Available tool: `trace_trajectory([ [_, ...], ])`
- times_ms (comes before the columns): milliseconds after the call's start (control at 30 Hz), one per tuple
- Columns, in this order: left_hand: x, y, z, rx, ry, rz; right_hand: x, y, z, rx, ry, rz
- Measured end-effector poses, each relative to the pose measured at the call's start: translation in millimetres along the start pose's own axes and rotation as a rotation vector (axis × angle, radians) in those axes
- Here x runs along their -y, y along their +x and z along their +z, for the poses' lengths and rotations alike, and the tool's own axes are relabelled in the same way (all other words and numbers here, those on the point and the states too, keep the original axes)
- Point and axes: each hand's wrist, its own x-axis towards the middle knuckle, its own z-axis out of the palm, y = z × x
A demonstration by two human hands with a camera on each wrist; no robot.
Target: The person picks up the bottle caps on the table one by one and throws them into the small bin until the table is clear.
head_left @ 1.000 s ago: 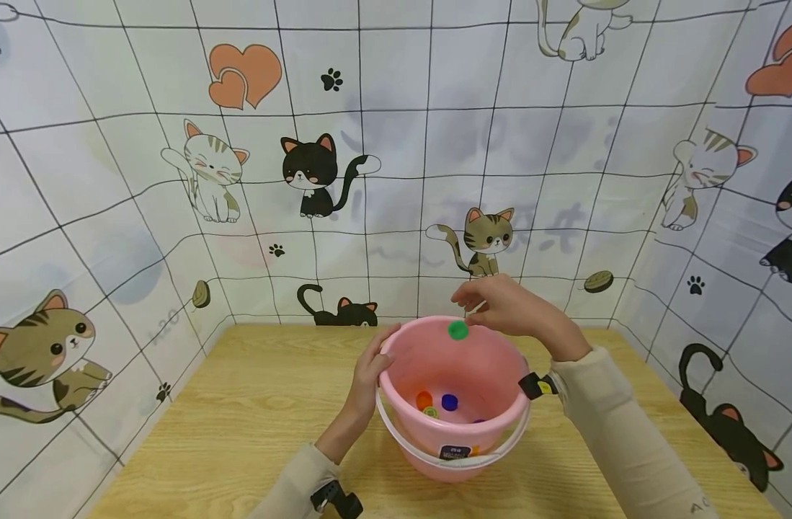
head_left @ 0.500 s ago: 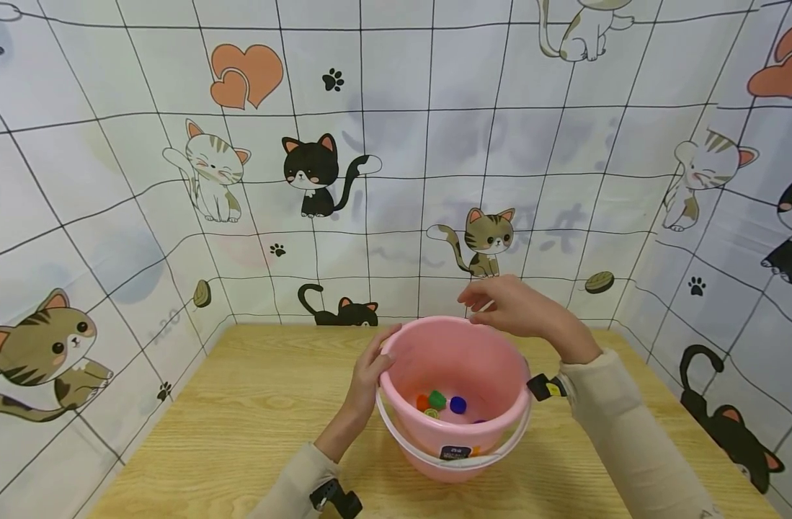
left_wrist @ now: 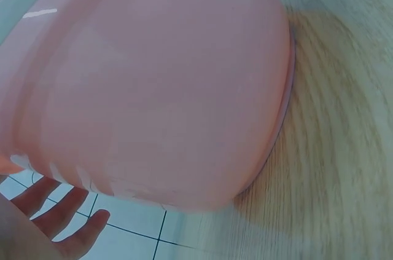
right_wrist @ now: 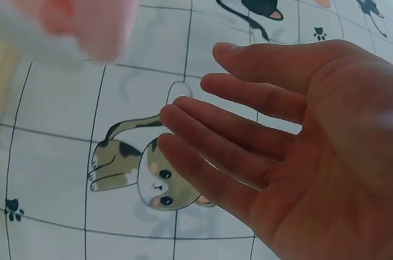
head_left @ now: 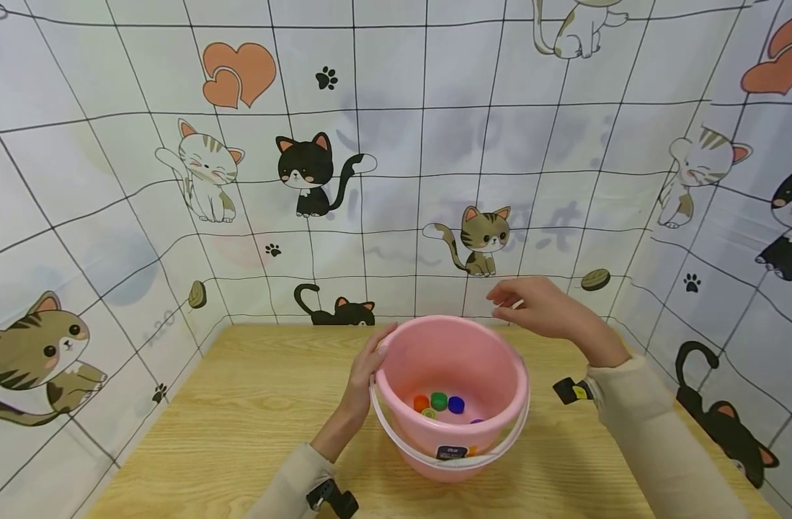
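A pink bucket (head_left: 449, 360) with a white handle (head_left: 428, 458) stands upright on the table. My left hand (head_left: 362, 375) rests against its left side at the rim. In the left wrist view, the fingers (left_wrist: 58, 211) lie relaxed along the bucket wall. Beyond the right rim my right hand (head_left: 541, 308) is raised, its loosely bent fingers (right_wrist: 215, 149) holding nothing. Inside the bucket lie a green cap (head_left: 438, 401), a blue cap (head_left: 456, 404), an orange cap (head_left: 421, 403) and a yellow-green ring-like piece (head_left: 429, 413). A purple piece (head_left: 476, 421) is partly hidden by the front wall.
The light wooden table (head_left: 279, 389) spreads around the bucket. A cloth backdrop (head_left: 396, 158) with a grid and printed cats rises behind the table and on both sides.
The green cap fell from below my right hand into the bucket and settled between the orange and blue caps. My right hand has moved right, away from the rim. The left stays.
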Motion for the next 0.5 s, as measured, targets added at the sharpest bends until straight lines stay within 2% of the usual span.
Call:
trace_trajectory([
  [167,2.1,2.4,-6.2,-0.032,0.042,-0.021,-14,-10,2,-0.015,-0.009,0.038],
  [333,6.6,10.0,-22.9,-0.039,0.071,-0.038,-28,-11,3,-0.009,-0.036,0.043],
  [400,9.7,15.3,-34.2,-0.045,0.129,-0.054,-35,-11,4,-0.003,-0.045,0.045],
  [500,14.4,25.2,-57.0,-0.054,0.301,-0.071,-44,-12,6,0.006,-0.049,0.047],
])
